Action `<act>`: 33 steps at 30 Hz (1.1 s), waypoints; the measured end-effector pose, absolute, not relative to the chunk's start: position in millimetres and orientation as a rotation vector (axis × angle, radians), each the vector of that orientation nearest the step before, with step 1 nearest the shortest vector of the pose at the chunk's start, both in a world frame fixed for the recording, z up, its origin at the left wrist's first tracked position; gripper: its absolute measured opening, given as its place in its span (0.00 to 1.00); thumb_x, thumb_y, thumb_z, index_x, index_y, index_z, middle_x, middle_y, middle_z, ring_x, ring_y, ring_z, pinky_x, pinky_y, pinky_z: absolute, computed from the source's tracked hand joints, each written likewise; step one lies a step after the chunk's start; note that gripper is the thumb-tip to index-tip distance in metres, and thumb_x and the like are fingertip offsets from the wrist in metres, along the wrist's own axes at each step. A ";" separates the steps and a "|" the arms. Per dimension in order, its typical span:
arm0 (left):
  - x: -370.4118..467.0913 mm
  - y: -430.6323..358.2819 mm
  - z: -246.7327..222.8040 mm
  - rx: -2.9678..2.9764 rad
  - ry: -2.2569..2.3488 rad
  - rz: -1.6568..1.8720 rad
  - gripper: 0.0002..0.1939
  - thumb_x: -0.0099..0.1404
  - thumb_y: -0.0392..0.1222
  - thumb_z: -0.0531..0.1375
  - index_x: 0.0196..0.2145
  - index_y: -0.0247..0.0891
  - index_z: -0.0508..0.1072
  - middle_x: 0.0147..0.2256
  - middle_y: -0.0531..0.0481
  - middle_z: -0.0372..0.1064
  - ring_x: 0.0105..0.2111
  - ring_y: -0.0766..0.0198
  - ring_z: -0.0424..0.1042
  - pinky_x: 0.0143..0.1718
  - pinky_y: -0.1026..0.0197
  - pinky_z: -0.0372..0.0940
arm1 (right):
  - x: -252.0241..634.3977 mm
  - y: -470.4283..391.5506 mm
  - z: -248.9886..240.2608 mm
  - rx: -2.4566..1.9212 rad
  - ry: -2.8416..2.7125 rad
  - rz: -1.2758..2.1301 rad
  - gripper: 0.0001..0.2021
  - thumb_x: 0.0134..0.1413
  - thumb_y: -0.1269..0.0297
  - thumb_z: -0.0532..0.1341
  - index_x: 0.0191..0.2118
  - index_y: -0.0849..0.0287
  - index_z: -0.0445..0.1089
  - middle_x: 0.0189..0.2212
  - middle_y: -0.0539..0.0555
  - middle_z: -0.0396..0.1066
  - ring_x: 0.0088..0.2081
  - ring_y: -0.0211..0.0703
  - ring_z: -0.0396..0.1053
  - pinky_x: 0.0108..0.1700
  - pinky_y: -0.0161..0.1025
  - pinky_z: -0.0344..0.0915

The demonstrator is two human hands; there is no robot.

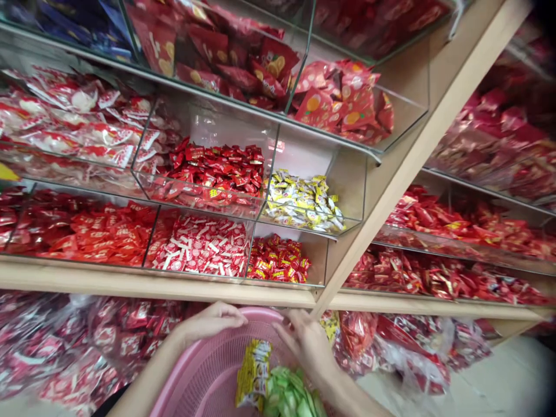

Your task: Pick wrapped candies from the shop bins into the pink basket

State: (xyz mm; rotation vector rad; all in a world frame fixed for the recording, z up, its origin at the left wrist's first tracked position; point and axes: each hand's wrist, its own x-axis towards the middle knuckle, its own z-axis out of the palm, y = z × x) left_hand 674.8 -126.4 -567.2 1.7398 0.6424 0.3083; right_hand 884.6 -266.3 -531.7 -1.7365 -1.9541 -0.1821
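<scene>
A pink plastic basket [185, 370] with slotted sides is in front of me at the bottom of the view. Inside lie a yellow packet strip [254, 373] and a heap of green-wrapped pieces [292, 394]. My left hand [215, 320] is at the basket's far left rim, fingers bent together over the edge. At the far right rim is my right hand [307, 339], with its fingers apart and one reaching inward over the basket. Nothing shows between the right fingers. The hand itself hides part of that rim.
Clear bins above the basket hold yellow-and-white wrapped sweets [299, 200], dark red packets [226, 168], red-and-white pieces [204, 246] and red-yellow sweets [280, 260]. A wooden shelf edge [152, 284] runs just beyond my hands. Bagged goods [125, 330] lie beneath, beside a slanting wooden post [391, 179].
</scene>
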 end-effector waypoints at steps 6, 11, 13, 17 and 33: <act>676.9 -126.7 -567.1 1.706 0.624 0.329 0.23 0.53 0.57 0.62 0.37 0.35 0.79 0.39 0.45 0.77 0.41 0.56 0.72 0.45 0.60 0.62 | 898.7 -248.1 -377.3 -1.380 -1.803 -0.521 0.12 0.59 0.58 0.55 0.39 0.59 0.71 0.30 0.54 0.73 0.30 0.39 0.69 0.34 0.36 0.65; 675.8 -124.1 -572.3 1.688 0.626 0.355 0.23 0.53 0.57 0.63 0.38 0.35 0.79 0.40 0.45 0.76 0.42 0.55 0.71 0.47 0.59 0.61 | 935.5 -201.5 -292.5 -1.719 -1.736 -0.597 0.08 0.53 0.63 0.59 0.35 0.60 0.72 0.29 0.53 0.74 0.31 0.41 0.70 0.35 0.36 0.64; 675.3 -123.4 -573.9 1.684 0.634 0.361 0.23 0.53 0.57 0.63 0.38 0.35 0.79 0.40 0.45 0.76 0.43 0.55 0.71 0.47 0.59 0.61 | 950.9 -182.7 -280.0 -1.935 -1.845 -0.507 0.06 0.49 0.66 0.61 0.34 0.60 0.73 0.29 0.52 0.74 0.32 0.40 0.71 0.35 0.34 0.63; 675.1 -123.9 -573.8 1.669 0.649 0.366 0.24 0.52 0.57 0.63 0.38 0.34 0.79 0.41 0.44 0.76 0.43 0.54 0.71 0.47 0.58 0.61 | 964.2 -160.7 -274.4 -2.110 -2.117 -0.312 0.08 0.45 0.70 0.63 0.35 0.61 0.75 0.30 0.51 0.75 0.32 0.38 0.70 0.34 0.31 0.63; 675.6 -124.7 -568.1 1.669 0.625 0.349 0.23 0.52 0.57 0.63 0.38 0.35 0.79 0.41 0.44 0.76 0.43 0.55 0.71 0.49 0.58 0.61 | 960.4 -150.6 -274.7 -2.194 -2.017 -0.097 0.05 0.47 0.69 0.63 0.30 0.66 0.73 0.24 0.51 0.69 0.25 0.35 0.61 0.27 0.33 0.58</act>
